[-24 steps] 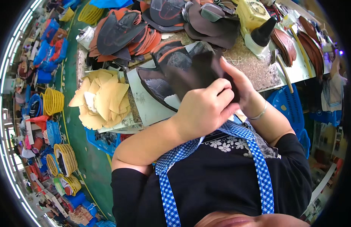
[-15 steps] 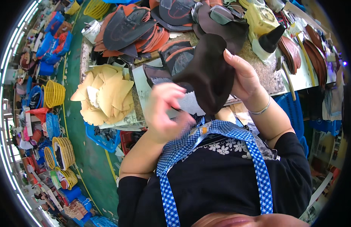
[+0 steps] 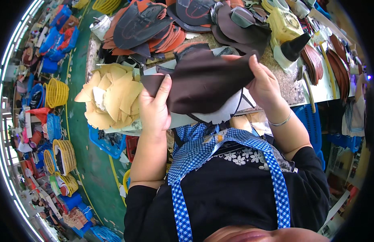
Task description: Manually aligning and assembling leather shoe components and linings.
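Note:
A dark brown leather piece (image 3: 209, 82) is stretched between my two hands, above the near edge of the workbench. My left hand (image 3: 155, 103) pinches its left end, thumb on top. At the other end my right hand (image 3: 264, 78) grips it with the thumb over the edge. Beneath the leather, a pale sheet (image 3: 235, 101) and some dark pieces are partly covered. A heap of cream-coloured cut pieces (image 3: 114, 92) with zigzag edges lies left of my left hand.
Stacks of black and orange leather pieces (image 3: 140, 26) lie at the back, beside more dark brown pieces (image 3: 239, 30). A black-tipped bottle (image 3: 295, 46) and a yellow wrapped block (image 3: 284, 25) stand at the right. A blue basket (image 3: 107, 141) sits below the bench's left edge.
My left hand, blurred and apart from the leather before, now holds its left end. The leather has turned from hanging upright to stretched sideways.

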The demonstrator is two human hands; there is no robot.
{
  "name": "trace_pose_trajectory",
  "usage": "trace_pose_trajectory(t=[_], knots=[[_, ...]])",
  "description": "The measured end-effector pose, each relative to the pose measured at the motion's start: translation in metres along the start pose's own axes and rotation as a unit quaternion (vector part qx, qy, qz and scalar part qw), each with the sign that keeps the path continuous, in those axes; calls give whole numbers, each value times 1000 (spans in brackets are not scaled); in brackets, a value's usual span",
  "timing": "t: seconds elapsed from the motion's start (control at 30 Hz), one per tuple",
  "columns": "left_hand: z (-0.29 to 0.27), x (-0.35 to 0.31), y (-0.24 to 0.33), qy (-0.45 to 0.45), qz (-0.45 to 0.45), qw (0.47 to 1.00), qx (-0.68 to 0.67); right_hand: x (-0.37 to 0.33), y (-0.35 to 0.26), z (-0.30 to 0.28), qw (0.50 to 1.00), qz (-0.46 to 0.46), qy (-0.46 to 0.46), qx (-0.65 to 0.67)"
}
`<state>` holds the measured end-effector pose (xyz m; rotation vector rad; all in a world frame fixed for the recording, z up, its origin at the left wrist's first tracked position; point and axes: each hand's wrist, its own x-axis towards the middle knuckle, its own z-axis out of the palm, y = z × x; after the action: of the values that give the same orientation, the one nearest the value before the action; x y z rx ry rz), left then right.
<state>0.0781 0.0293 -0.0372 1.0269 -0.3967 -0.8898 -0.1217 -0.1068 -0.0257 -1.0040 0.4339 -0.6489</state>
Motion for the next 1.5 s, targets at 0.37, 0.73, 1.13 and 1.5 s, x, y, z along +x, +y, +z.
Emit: trace_pose_trajectory(t=[0.37, 0.73, 1.13, 1.5], knots=[[-13, -47, 3, -116, -62, 986, 106, -36, -23, -11, 874, -134, -167, -436], [-19, -16, -28, -39, 213, 906, 364, -2, -6, -23, 812, -180, -139, -537], [-28, 12, -33, -1, 118, 834, 539, 25, 15, -34, 794, -145, -143, -573], [3, -17, -44, -300, 272, 603, 688, 44, 1, -50, 738, -137, 30, -661]])
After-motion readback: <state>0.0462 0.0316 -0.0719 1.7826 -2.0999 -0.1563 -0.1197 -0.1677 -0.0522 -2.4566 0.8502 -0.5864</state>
